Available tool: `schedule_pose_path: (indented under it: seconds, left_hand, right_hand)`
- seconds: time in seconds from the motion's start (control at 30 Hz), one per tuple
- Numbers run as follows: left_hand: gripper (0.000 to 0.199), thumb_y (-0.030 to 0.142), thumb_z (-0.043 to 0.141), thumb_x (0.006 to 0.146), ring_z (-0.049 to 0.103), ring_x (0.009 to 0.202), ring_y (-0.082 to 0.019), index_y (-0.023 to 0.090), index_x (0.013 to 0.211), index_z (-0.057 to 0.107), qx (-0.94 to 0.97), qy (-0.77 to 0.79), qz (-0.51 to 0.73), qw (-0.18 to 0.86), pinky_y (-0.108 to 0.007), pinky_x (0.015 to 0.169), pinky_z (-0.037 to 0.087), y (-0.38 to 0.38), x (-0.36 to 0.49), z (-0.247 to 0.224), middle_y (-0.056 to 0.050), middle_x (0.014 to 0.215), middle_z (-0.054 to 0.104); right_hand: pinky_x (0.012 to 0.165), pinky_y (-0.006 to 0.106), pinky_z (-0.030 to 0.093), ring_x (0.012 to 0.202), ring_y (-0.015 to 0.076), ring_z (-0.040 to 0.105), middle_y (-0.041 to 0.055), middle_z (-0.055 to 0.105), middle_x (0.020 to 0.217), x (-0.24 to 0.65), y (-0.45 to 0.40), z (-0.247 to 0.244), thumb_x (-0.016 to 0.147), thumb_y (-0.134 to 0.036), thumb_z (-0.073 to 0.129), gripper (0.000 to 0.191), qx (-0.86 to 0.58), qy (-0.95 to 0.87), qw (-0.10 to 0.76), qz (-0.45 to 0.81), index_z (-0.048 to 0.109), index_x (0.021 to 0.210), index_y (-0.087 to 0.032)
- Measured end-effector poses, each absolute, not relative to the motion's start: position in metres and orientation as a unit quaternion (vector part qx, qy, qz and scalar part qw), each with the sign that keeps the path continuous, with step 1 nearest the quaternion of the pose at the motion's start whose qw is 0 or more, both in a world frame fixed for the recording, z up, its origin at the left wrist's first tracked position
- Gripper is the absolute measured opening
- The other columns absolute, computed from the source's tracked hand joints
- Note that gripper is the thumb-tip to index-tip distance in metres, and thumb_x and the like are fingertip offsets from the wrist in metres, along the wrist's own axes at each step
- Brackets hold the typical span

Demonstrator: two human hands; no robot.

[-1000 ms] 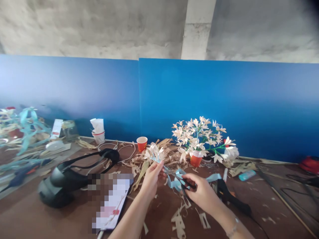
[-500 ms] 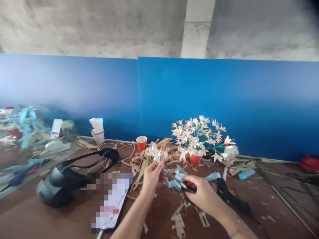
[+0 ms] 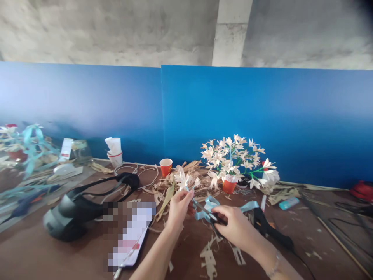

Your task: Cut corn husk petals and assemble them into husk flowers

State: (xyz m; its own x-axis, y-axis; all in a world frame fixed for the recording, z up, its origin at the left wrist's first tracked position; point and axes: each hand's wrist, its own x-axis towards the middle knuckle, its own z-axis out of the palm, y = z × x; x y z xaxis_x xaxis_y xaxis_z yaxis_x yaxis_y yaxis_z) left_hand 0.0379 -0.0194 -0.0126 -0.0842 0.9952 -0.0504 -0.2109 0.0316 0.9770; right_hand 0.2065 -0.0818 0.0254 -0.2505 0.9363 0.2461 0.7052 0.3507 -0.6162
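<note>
My left hand [image 3: 181, 206] pinches the stem of a small white flower [image 3: 182, 179] near the middle of the table, petals pointing up. In my right hand [image 3: 230, 221] is a pair of scissors [image 3: 201, 209], its blades reaching left to the fingers of my left hand. Light blue ribbon [image 3: 249, 206] curls around and behind the scissors. Beyond my hands, many white flowers on green stems [image 3: 230, 155] stand in a red paper cup [image 3: 229, 184].
Dried husks [image 3: 192, 171] lie behind my hands beside a red cup [image 3: 166, 167]. A black headset [image 3: 67, 217] and a phone-like item [image 3: 132, 237] are at left. A black glue gun [image 3: 271, 231] lies right, near a blue lighter-like object [image 3: 288, 203]. Scraps [image 3: 209, 258] are scattered in front.
Both hands have barely moved; the scissor blades and the flower have shifted slightly. My view has tilted a little.
</note>
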Motion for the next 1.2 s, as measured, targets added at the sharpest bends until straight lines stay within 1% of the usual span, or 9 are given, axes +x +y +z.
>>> schedule_pose_path:
  seconds: [0.2, 0.3, 0.43, 0.57, 0.73, 0.97, 1.07, 1.13, 1.2]
  left_hand:
    - [0.045, 0.058, 0.067, 0.056, 0.050, 0.031, -0.011, 0.016, 0.061, 0.052, 0.408, 0.478, 0.559, 0.541, -0.020, 0.030, 0.037, -0.023, 0.041, -0.012, 0.007, 0.039, 0.046]
    - [0.045, 0.058, 0.066, 0.057, 0.049, 0.029, -0.011, 0.016, 0.060, 0.051, 0.415, 0.476, 0.560, 0.536, -0.020, 0.029, 0.037, -0.022, 0.042, -0.013, 0.007, 0.039, 0.046]
    - [0.045, 0.058, 0.065, 0.058, 0.048, 0.028, -0.011, 0.016, 0.061, 0.050, 0.420, 0.478, 0.557, 0.534, -0.020, 0.028, 0.036, -0.020, 0.043, -0.014, 0.007, 0.039, 0.045]
    - [0.044, 0.058, 0.065, 0.058, 0.049, 0.028, -0.012, 0.016, 0.062, 0.051, 0.417, 0.476, 0.558, 0.537, -0.020, 0.027, 0.037, -0.020, 0.043, -0.015, 0.007, 0.038, 0.045]
    - [0.042, 0.056, 0.065, 0.059, 0.048, 0.028, -0.012, 0.016, 0.064, 0.053, 0.412, 0.480, 0.556, 0.539, -0.020, 0.027, 0.035, -0.019, 0.043, -0.015, 0.007, 0.039, 0.046]
    - [0.038, 0.053, 0.064, 0.061, 0.048, 0.029, -0.012, 0.016, 0.064, 0.054, 0.415, 0.474, 0.546, 0.552, -0.022, 0.030, 0.036, -0.022, 0.045, -0.014, 0.007, 0.038, 0.045]
    - [0.038, 0.053, 0.065, 0.061, 0.048, 0.029, -0.012, 0.016, 0.064, 0.055, 0.407, 0.479, 0.538, 0.562, -0.022, 0.030, 0.035, -0.021, 0.045, -0.015, 0.006, 0.039, 0.046]
    - [0.039, 0.053, 0.065, 0.062, 0.049, 0.031, -0.011, 0.015, 0.066, 0.057, 0.395, 0.476, 0.533, 0.578, -0.021, 0.032, 0.035, -0.020, 0.044, -0.016, 0.005, 0.041, 0.048]
    - [0.039, 0.052, 0.064, 0.063, 0.050, 0.034, -0.011, 0.014, 0.071, 0.059, 0.375, 0.450, 0.529, 0.614, -0.021, 0.035, 0.037, -0.019, 0.042, -0.016, 0.003, 0.045, 0.052]
  right_hand:
    - [0.069, 0.023, 0.045, 0.075, 0.0172, 0.062, 0.0028, 0.069, 0.084, 0.205, -0.083, 0.028, 0.067, -0.013, 0.053, 0.029, -0.521, -0.775, 0.297, 0.199, 0.068, 0.091, -0.021]
    - [0.067, 0.022, 0.044, 0.073, 0.0166, 0.061, 0.0029, 0.068, 0.083, 0.204, -0.084, 0.027, 0.067, -0.013, 0.054, 0.027, -0.515, -0.779, 0.298, 0.200, 0.068, 0.089, -0.020]
    - [0.062, 0.022, 0.042, 0.068, 0.0149, 0.058, 0.0012, 0.066, 0.076, 0.203, -0.083, 0.024, 0.067, -0.015, 0.055, 0.021, -0.512, -0.779, 0.301, 0.202, 0.067, 0.084, -0.020]
    - [0.055, 0.021, 0.038, 0.059, 0.0125, 0.052, -0.0018, 0.061, 0.066, 0.203, -0.084, 0.023, 0.067, -0.019, 0.058, 0.012, -0.516, -0.769, 0.300, 0.229, 0.065, 0.077, -0.019]
    - [0.053, 0.020, 0.036, 0.056, 0.0110, 0.048, -0.0039, 0.056, 0.059, 0.201, -0.085, 0.024, 0.067, -0.020, 0.060, 0.007, -0.516, -0.752, 0.303, 0.277, 0.062, 0.074, -0.019]
    - [0.051, 0.019, 0.032, 0.053, 0.0091, 0.041, -0.0056, 0.051, 0.056, 0.199, -0.082, 0.017, 0.065, -0.018, 0.061, 0.011, -0.524, -0.747, 0.304, 0.273, 0.061, 0.076, -0.019]
    - [0.050, 0.020, 0.031, 0.053, 0.0090, 0.040, -0.0058, 0.048, 0.055, 0.199, -0.082, 0.015, 0.065, -0.018, 0.061, 0.009, -0.519, -0.749, 0.313, 0.269, 0.061, 0.075, -0.019]
    - [0.049, 0.020, 0.030, 0.052, 0.0091, 0.040, -0.0056, 0.048, 0.054, 0.202, -0.081, 0.013, 0.066, -0.021, 0.063, 0.010, -0.516, -0.738, 0.324, 0.289, 0.062, 0.075, -0.018]
    - [0.049, 0.020, 0.030, 0.052, 0.0090, 0.041, -0.0054, 0.048, 0.054, 0.205, -0.079, 0.011, 0.066, -0.025, 0.066, 0.014, -0.515, -0.711, 0.341, 0.336, 0.062, 0.077, -0.018]
